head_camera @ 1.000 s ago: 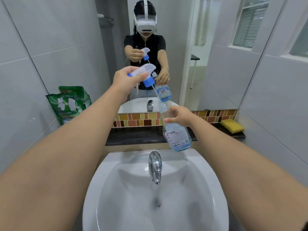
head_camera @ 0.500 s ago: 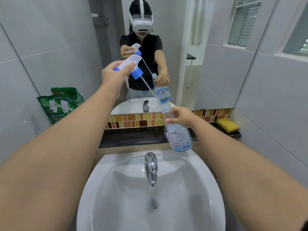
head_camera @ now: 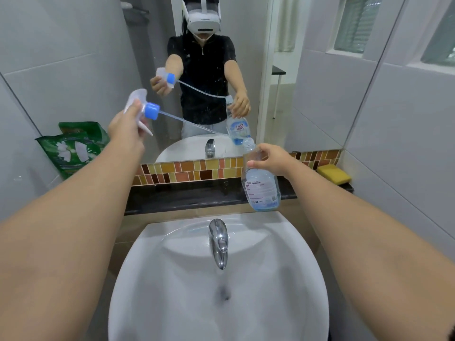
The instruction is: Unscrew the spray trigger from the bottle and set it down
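My left hand [head_camera: 126, 127] grips a white spray trigger head with a blue collar [head_camera: 145, 109], held up in front of the mirror [head_camera: 209, 70]. Its thin clear tube [head_camera: 192, 124] runs down and to the right to the open neck of a clear bottle [head_camera: 261, 183]. That bottle holds a little blue liquid and carries a white label. My right hand [head_camera: 273, 159] holds it by the upper part, tilted, above the black ledge [head_camera: 184, 198].
A white basin [head_camera: 216, 291] with a chrome tap [head_camera: 219, 242] lies below my arms. A green refill bag [head_camera: 73, 146] stands on the left of the ledge, a yellow sponge [head_camera: 333, 174] on the right. Grey tiled walls close in both sides.
My left hand has pulled the trigger head up and away to the left, drawing its tube almost wholly out of the bottle. The bottle in my right hand has stayed about where it was.
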